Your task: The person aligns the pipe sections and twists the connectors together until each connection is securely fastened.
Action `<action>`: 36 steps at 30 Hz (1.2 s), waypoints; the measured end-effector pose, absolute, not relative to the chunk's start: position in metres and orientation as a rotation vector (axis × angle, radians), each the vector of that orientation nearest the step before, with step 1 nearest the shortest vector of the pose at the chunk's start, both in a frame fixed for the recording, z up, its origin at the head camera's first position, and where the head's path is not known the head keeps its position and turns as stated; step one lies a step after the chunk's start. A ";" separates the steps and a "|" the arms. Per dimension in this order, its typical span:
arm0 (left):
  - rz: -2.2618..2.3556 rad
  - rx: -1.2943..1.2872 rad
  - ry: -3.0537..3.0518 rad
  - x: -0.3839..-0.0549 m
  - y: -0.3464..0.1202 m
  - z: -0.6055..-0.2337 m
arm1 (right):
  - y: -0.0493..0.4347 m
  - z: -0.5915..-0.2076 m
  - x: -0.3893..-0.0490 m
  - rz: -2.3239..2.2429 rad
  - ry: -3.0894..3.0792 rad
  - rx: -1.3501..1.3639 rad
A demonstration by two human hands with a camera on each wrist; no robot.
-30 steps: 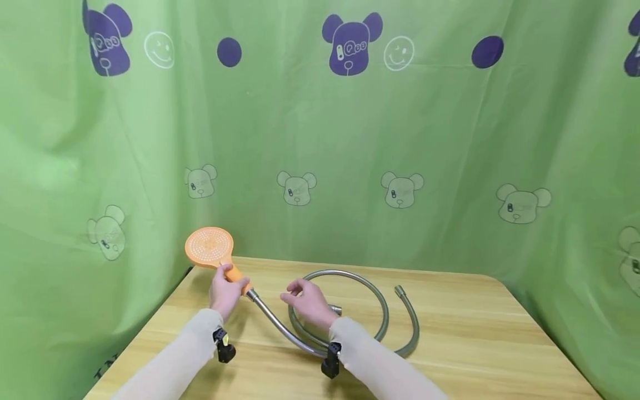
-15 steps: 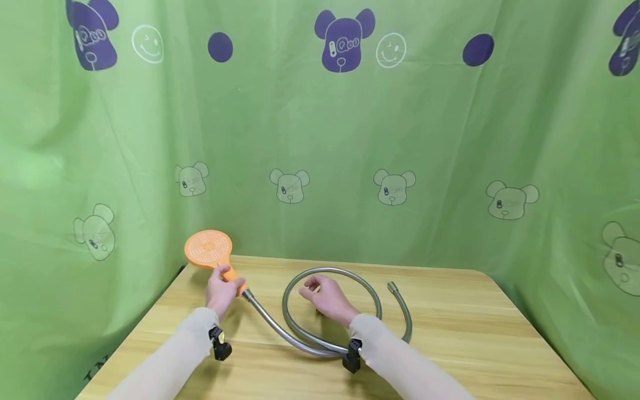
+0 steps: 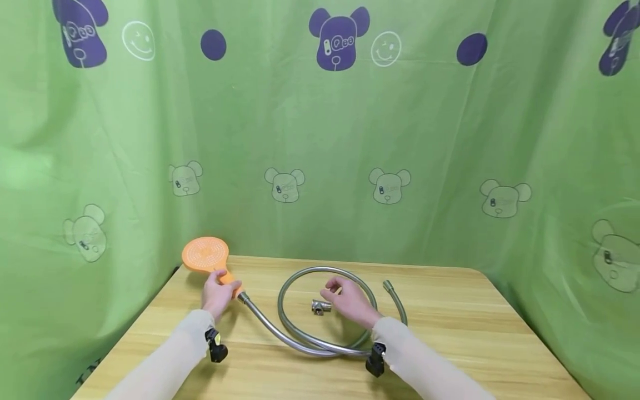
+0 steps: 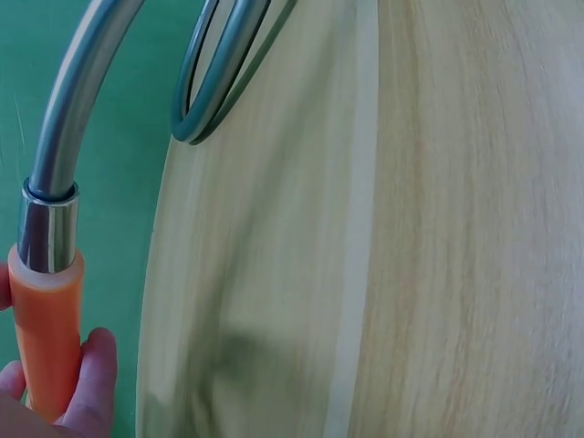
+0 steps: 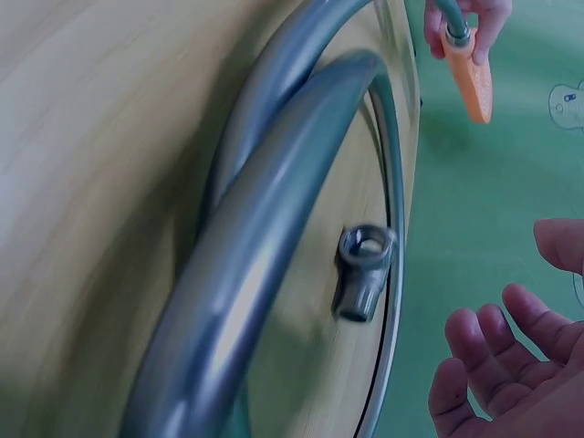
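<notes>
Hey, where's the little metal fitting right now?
In the head view, the metal fitting lies near the middle of the wooden table, inside the loop of the hose, just left of the right hand.

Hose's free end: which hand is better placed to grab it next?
Probably the right hand: it looks empty and is nearer the free end. The left hand grips the shower head.
</notes>
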State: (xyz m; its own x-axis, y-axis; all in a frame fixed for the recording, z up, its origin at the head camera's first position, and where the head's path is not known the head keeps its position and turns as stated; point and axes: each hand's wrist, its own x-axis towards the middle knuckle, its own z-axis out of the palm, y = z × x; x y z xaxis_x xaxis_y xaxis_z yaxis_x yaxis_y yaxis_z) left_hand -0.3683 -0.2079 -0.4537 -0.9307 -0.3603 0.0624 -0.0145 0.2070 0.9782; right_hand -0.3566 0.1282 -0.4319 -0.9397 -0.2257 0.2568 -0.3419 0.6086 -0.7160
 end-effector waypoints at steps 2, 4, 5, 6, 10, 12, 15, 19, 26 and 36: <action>-1.781 0.353 -2.214 -0.368 -0.208 -0.455 | 0.133 -0.432 -0.356 1.214 -2.690 0.456; -1.777 0.351 -2.229 -0.368 -0.208 -0.455 | 0.138 -0.431 -0.356 1.207 -2.692 0.428; -1.768 0.354 -2.241 -0.368 -0.209 -0.456 | 0.140 -0.431 -0.356 1.207 -2.693 0.422; -1.764 0.352 -2.251 -0.368 -0.209 -0.456 | 0.142 -0.431 -0.356 1.207 -2.695 0.413; -1.717 0.367 -2.304 -0.368 -0.209 -0.459 | 0.151 -0.431 -0.354 1.226 -2.694 0.410; -1.709 0.364 -2.319 -0.368 -0.209 -0.460 | 0.155 -0.431 -0.353 1.222 -2.697 0.402; -1.694 0.364 -2.347 -0.368 -0.209 -0.462 | 0.160 -0.431 -0.353 1.205 -2.710 0.379; -1.654 0.383 -2.393 -0.368 -0.211 -0.465 | 0.166 -0.433 -0.352 1.167 -2.705 0.384; -1.635 0.394 -2.430 -0.370 -0.211 -0.468 | 0.174 -0.437 -0.351 1.128 -2.711 0.348; -1.592 0.395 -2.452 -0.371 -0.206 -0.469 | 0.180 -0.441 -0.351 1.105 -2.720 0.327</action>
